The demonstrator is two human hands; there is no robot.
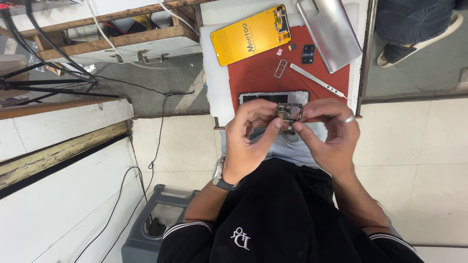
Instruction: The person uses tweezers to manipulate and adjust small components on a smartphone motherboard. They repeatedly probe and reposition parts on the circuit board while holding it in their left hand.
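Fingers of the left hand (251, 139) and right hand (329, 134) pinch a small circuit board (289, 113) between them, over the opened phone (273, 98). Inspection or refitting seems in hand; next calls for careful alignment. At twelve o'clock lie a yellow screen (248, 36), silver cover (331, 31), and loose small parts (292, 56) that crowd the red mat (258, 73).

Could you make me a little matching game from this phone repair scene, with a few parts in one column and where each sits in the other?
Things:
1. small metal circuit board
2. yellow rectangular panel
3. silver phone back cover
4. thin silver metal strip

Places:
A. top right corner of the red mat
B. pinched between left hand and right hand
C. mat's upper left edge
D. lying diagonally right of the mat's middle

Pairs: 1-B, 2-C, 3-A, 4-D
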